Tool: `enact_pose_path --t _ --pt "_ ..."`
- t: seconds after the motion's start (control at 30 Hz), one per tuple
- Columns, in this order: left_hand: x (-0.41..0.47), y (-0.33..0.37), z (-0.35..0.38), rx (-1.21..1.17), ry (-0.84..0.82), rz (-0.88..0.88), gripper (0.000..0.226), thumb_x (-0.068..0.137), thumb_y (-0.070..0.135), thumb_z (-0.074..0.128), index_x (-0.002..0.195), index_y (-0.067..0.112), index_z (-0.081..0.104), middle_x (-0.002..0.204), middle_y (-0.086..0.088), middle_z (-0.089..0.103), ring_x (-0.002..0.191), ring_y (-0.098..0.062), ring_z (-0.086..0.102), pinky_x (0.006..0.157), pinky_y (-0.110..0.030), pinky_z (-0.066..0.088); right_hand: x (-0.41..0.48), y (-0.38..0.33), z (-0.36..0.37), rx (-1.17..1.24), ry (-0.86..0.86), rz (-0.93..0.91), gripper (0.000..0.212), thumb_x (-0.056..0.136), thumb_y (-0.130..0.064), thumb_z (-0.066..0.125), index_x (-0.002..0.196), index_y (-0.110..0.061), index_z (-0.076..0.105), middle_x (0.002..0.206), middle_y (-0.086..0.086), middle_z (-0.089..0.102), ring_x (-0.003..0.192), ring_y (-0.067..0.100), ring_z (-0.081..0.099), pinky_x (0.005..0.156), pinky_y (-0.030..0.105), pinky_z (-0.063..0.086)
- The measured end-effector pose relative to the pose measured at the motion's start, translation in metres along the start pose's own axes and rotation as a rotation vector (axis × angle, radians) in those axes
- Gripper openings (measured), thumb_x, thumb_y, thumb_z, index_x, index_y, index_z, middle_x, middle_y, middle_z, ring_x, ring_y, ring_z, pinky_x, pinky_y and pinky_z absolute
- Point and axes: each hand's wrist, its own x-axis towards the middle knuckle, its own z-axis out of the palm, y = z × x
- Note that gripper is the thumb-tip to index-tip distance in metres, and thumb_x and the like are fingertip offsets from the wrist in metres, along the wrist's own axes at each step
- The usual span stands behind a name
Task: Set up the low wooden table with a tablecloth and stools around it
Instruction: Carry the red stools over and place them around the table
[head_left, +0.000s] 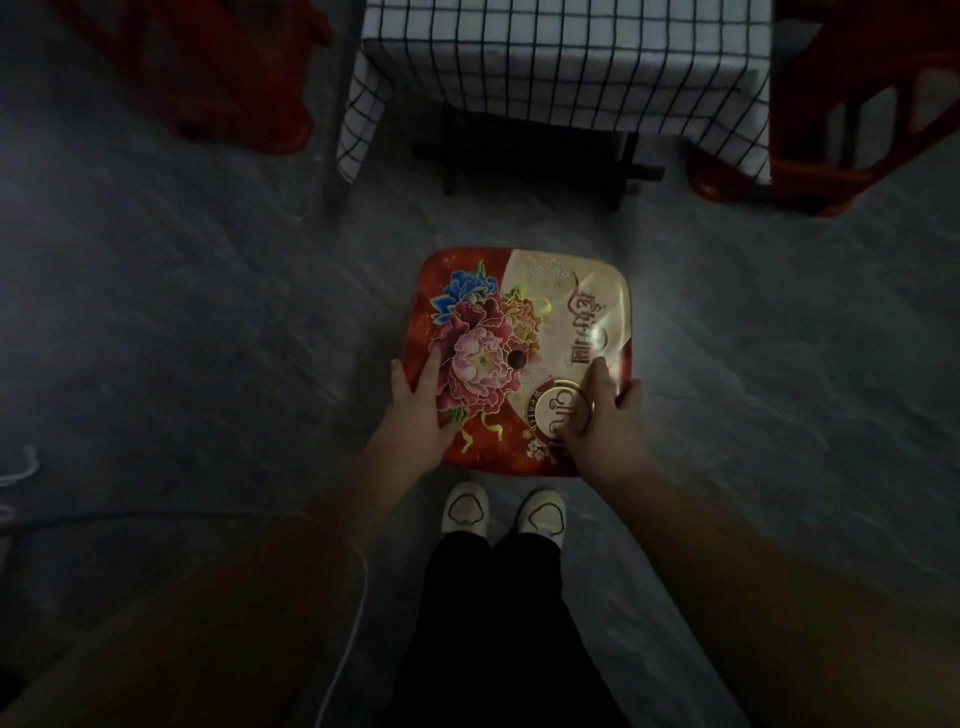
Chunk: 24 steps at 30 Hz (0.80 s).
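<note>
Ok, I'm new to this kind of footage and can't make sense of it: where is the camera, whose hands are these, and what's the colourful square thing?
There is no machine here. The one picture comes from a camera worn on a person's head, looking down, so you see their own arms and white shoes. The left hand and right hand grip opposite sides of a flowered stool, seen from above. Its legs are hidden, so I cannot tell whether it stands on the grey floor or is lifted. Ahead is the low table under a checked tablecloth, with a red stool at its left and another at its right.
</note>
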Motion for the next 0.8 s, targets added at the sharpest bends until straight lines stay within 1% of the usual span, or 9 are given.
enact_pose_path --t 0.17,0.27,0.33,0.43,0.5,0.57,0.63,0.7,0.8 --pt "-0.022 -0.020 0.015 -0.016 -0.016 0.020 0.104 0.088 0.027 0.071 0.147 0.056 -0.009 0.162 -0.009 -0.019 0.146 -0.040 0.025 0.115 -0.055 0.033 -0.025 0.015 0.014 0.027 -0.016 0.000 0.094 0.089 -0.028 0.068 0.154 -0.041 0.002 0.161 0.016 0.000 0.136 0.042 0.041 0.111 0.047 0.040" --pt "-0.031 -0.025 0.020 -0.003 -0.054 0.008 0.102 0.089 0.025 0.069 0.148 0.055 -0.009 0.162 -0.009 -0.020 0.146 -0.039 0.027 0.115 -0.054 0.033 -0.034 0.020 0.016 0.059 0.001 0.010 0.076 0.096 -0.034 0.057 0.155 -0.039 0.007 0.160 0.015 0.008 0.134 0.040 0.041 0.108 0.043 0.040" --pt "-0.038 -0.027 0.019 0.011 -0.072 0.001 0.100 0.090 0.022 0.066 0.149 0.052 -0.009 0.162 -0.007 -0.021 0.145 -0.037 0.028 0.115 -0.051 0.034 -0.042 0.019 0.012 0.070 0.017 -0.010 0.060 0.100 -0.041 0.046 0.153 -0.033 0.019 0.153 0.016 0.021 0.127 0.039 0.047 0.102 0.040 0.044" --pt "-0.052 -0.021 0.008 0.026 -0.082 -0.004 0.090 0.092 0.021 0.060 0.154 0.043 0.000 0.164 -0.008 -0.017 0.145 -0.038 0.028 0.116 -0.051 0.033 -0.058 0.009 -0.006 -0.004 0.026 -0.069 0.045 0.099 -0.041 0.045 0.139 -0.022 0.041 0.136 0.015 0.038 0.115 0.036 0.054 0.097 0.039 0.048" --pt "-0.067 -0.008 -0.011 0.070 -0.053 -0.014 0.080 0.093 0.024 0.056 0.156 0.036 0.008 0.165 -0.009 -0.009 0.146 -0.039 0.026 0.115 -0.053 0.032 -0.077 -0.005 -0.029 -0.074 0.007 -0.089 0.044 0.094 -0.037 0.045 0.134 -0.019 0.047 0.131 0.013 0.047 0.113 0.034 0.055 0.096 0.043 0.049" --pt "-0.088 0.010 -0.038 0.129 -0.012 0.013 0.073 0.093 0.027 0.052 0.156 0.029 0.015 0.165 -0.011 0.005 0.146 -0.037 0.023 0.116 -0.054 0.030 -0.104 -0.022 -0.057 -0.176 -0.008 -0.138 0.047 0.089 -0.030 0.050 0.134 -0.018 0.049 0.132 0.011 0.053 0.120 0.033 0.052 0.099 0.044 0.047" --pt "-0.116 0.030 -0.071 0.180 0.022 0.084 0.068 0.094 0.029 0.050 0.155 0.023 0.021 0.162 -0.012 0.019 0.147 -0.034 0.023 0.118 -0.052 0.028 -0.137 -0.039 -0.085 -0.257 0.005 -0.204 0.055 0.087 -0.028 0.055 0.140 -0.018 0.047 0.138 0.009 0.053 0.128 0.029 0.046 0.105 0.045 0.043" --pt "-0.151 0.049 -0.105 0.209 0.062 0.167 0.064 0.094 0.030 0.049 0.153 0.019 0.027 0.157 -0.012 0.031 0.143 -0.032 0.028 0.115 -0.051 0.032 -0.176 -0.060 -0.115 -0.293 0.052 -0.244 0.057 0.088 -0.031 0.055 0.143 -0.020 0.044 0.141 0.005 0.051 0.131 0.026 0.042 0.107 0.044 0.042" --pt "-0.210 0.077 -0.152 0.279 0.145 0.295 0.063 0.094 0.033 0.046 0.152 0.018 0.028 0.156 -0.009 0.034 0.144 -0.030 0.028 0.115 -0.050 0.032 -0.236 -0.089 -0.157 -0.319 0.139 -0.252 0.058 0.092 -0.032 0.052 0.147 -0.022 0.039 0.148 0.003 0.047 0.139 0.027 0.035 0.113 0.043 0.036"
